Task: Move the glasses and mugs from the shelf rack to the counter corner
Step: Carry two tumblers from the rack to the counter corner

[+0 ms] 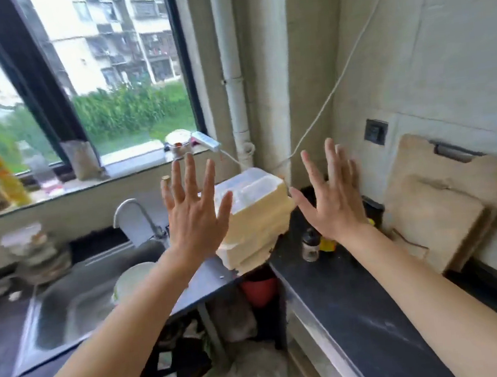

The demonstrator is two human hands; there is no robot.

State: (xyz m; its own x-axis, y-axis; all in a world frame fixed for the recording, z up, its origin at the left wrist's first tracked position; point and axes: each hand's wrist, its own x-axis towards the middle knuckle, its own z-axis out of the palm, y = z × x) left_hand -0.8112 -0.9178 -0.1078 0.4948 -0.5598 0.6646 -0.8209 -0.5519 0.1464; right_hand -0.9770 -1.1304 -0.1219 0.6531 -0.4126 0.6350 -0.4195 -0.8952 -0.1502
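Observation:
My left hand and my right hand are both raised in front of me with fingers spread wide, backs toward the camera, holding nothing. Between them stands a stack of cream plastic containers in the counter corner. The dark counter runs along the right wall. No shelf rack, glass or mug shows clearly in this view.
A steel sink with a faucet and a white bowl lies at left. Bottles and jars line the windowsill. Wooden cutting boards lean on the right wall, with small bottles nearby.

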